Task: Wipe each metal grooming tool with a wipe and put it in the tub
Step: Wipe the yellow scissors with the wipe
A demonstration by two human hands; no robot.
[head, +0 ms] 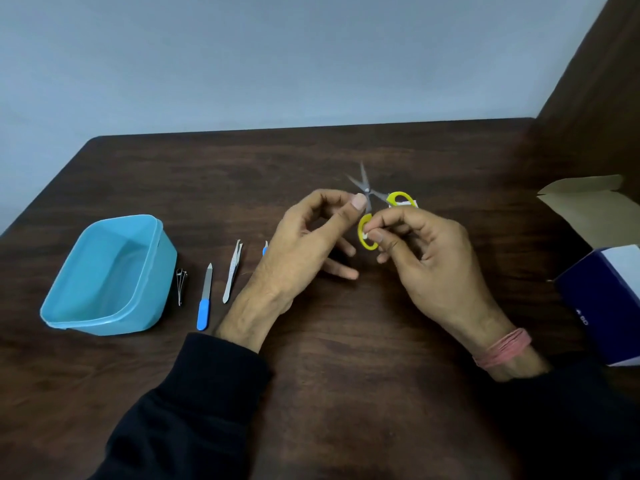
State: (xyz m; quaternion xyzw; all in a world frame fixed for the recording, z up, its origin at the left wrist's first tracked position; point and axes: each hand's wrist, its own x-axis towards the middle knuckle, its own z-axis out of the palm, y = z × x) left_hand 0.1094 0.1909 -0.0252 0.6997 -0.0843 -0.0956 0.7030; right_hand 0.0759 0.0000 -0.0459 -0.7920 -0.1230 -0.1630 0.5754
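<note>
Small scissors [367,190] with yellow handles and spread blades are held above the middle of the table. My left hand [304,244] pinches them near the pivot with thumb and forefinger. My right hand [429,265] pinches a small white wipe against the lower yellow handle loop [364,233]. A light blue tub [104,317] stands at the left with nothing visible inside. Beside it lie a nail clipper [180,285], a blue-handled nail file [205,299] and metal tweezers [232,271]. Another blue-tipped tool [265,249] is mostly hidden behind my left hand.
An open cardboard box flap [588,202] and a dark blue and white box [606,303] sit at the right table edge. A dark wooden panel rises at the far right. The wall stands behind the table's back edge.
</note>
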